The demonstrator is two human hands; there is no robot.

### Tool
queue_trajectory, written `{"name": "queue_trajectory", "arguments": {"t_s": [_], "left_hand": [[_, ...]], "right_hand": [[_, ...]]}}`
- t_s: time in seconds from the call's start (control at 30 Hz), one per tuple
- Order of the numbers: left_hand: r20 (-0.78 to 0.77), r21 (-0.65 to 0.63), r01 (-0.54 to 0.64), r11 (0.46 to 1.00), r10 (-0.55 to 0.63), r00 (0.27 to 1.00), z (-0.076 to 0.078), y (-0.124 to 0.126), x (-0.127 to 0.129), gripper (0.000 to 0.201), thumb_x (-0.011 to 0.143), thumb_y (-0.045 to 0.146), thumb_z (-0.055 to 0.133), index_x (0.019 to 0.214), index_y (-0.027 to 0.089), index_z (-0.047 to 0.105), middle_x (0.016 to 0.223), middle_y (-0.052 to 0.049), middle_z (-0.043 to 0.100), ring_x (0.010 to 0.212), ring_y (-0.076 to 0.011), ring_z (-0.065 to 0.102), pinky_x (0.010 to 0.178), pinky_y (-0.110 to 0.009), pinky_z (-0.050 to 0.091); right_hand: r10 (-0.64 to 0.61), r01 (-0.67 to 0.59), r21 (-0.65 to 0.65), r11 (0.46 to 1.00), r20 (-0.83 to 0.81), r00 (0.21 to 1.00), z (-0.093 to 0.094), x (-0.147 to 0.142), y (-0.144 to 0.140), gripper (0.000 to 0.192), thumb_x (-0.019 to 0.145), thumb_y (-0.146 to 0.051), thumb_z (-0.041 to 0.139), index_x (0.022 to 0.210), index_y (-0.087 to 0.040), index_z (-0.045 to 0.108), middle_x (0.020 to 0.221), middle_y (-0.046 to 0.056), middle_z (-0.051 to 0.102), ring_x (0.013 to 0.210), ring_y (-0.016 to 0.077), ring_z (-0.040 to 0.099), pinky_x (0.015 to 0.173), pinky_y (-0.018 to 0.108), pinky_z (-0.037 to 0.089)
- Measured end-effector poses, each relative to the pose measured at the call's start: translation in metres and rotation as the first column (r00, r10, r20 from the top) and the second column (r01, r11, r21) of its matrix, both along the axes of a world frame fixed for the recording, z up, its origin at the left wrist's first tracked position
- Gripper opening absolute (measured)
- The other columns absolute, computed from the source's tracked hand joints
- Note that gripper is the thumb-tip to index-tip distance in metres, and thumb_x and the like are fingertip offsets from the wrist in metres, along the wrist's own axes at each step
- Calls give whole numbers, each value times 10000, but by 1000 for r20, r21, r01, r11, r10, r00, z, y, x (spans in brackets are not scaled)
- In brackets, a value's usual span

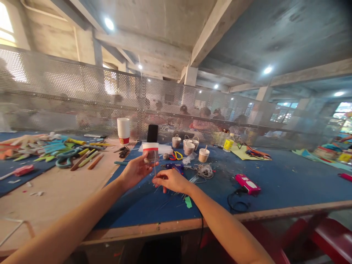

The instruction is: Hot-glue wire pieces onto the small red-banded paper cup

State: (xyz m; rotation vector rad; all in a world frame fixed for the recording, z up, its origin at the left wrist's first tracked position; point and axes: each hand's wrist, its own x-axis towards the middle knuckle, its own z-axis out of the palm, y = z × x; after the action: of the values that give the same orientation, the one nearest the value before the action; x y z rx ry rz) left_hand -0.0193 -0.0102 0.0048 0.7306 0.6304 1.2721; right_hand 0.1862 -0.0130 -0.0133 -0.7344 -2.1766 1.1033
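Note:
My left hand (136,171) is closed around a paper cup (150,147) with a white rim and a red band, its lower part greyish brown. A thin light cord (155,167) runs down from the cup's right side. The lower end of that cord is pinched between the fingertips of my right hand (171,180), just below and right of the cup. Beyond my right hand lie a dark blue tool (175,167), possibly a glue gun, and a tangle of grey cord (205,171). Thin clear strands (194,179) lie beside the right wrist.
Several small cups, some with loop handles (189,147), stand at the back near yellow-and-red scissors (176,156). A phone (152,133) and stacked paper cups (123,129) lean by the mesh screen (82,91). Right is a pink device (247,184) with a cable; left, blue-handled scissors (66,157).

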Motion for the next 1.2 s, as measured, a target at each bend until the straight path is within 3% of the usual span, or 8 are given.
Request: {"name": "queue_trajectory", "arguments": {"t_s": [0.13, 0.27, 0.37, 0.47, 0.67, 0.83, 1.0, 1.2], "left_hand": [[48, -18, -3, 1000, 4, 999, 2, 0, -4, 101, 937, 238, 647, 932, 148, 693, 812, -75, 751, 634, -144, 706, 494, -177, 544], [87, -2, 17, 1000, -17, 996, 3, -1, -4, 119, 922, 227, 673, 1007, 147, 691, 838, -75, 742, 545, -105, 639, 435, -151, 513], [107, 23, 44, 999, -46, 993, 3, -2, -3, 131, 895, 203, 707, 1009, 149, 675, 790, -55, 718, 517, -95, 616, 398, -137, 484], [138, 22, 85, 996, -87, 987, 4, -3, -1, 193, 894, 201, 711, 1075, 153, 666, 756, -41, 703, 503, -92, 602, 397, -137, 483], [171, 15, 112, 994, -113, 979, 6, -6, 1, 296, 937, 249, 663, 1220, 162, 646, 840, -71, 731, 512, -101, 606, 405, -159, 499], [121, 55, 47, 997, -54, 991, -3, 3, -4, 180, 927, 192, 668, 1105, 167, 665, 873, -56, 733, 554, -110, 649, 437, -172, 532], [104, 69, 0, 998, -8, 995, -11, 10, -7, 163, 930, 205, 667, 1083, 151, 682, 855, -56, 728, 580, -121, 674, 478, -182, 564], [84, 52, 19, 998, -23, 996, -10, 9, -7, 192, 923, 230, 681, 1090, 135, 696, 943, -87, 753, 592, -118, 674, 498, -185, 567]], "right_hand": [[-239, 218, 242, 946, 60, 969, 7, 12, 15, 451, 950, -605, 543, 787, -231, 733, 742, 3, 689, 516, 133, 618, 611, 262, 442], [-633, 500, 472, 726, 174, 754, 20, 36, 30, 280, 907, -468, 661, 789, -218, 708, 807, 60, 720, 789, 233, 695, 708, 291, 450], [-702, 457, 538, 708, 463, 542, 20, 50, 35, 368, 898, -553, 633, 887, -194, 713, 880, 110, 754, 897, 291, 716, 752, 323, 470], [-672, 411, 532, 740, 597, 437, 13, 55, 37, 477, 901, -628, 573, 941, -178, 725, 959, 147, 770, 943, 318, 725, 758, 337, 481], [-685, 551, 417, 723, 533, 497, 4, 55, 45, 381, 863, -524, 624, 678, -197, 689, 775, 96, 759, 877, 280, 726, 717, 295, 459], [-690, 687, 60, 724, 90, 719, 3, 59, 53, 350, 830, -510, 647, 695, -186, 640, 633, 19, 658, 691, 195, 660, 625, 258, 461], [-502, 334, -405, 851, -441, 744, 11, 53, 46, 372, 774, -537, 691, 920, -199, 631, 715, -19, 641, 615, 135, 599, 558, 235, 496], [-324, 109, -378, 919, -568, 757, 23, 41, 22, 269, 798, -399, 737, 866, -200, 570, 615, -69, 557, 473, 70, 467, 467, 189, 384]]}}
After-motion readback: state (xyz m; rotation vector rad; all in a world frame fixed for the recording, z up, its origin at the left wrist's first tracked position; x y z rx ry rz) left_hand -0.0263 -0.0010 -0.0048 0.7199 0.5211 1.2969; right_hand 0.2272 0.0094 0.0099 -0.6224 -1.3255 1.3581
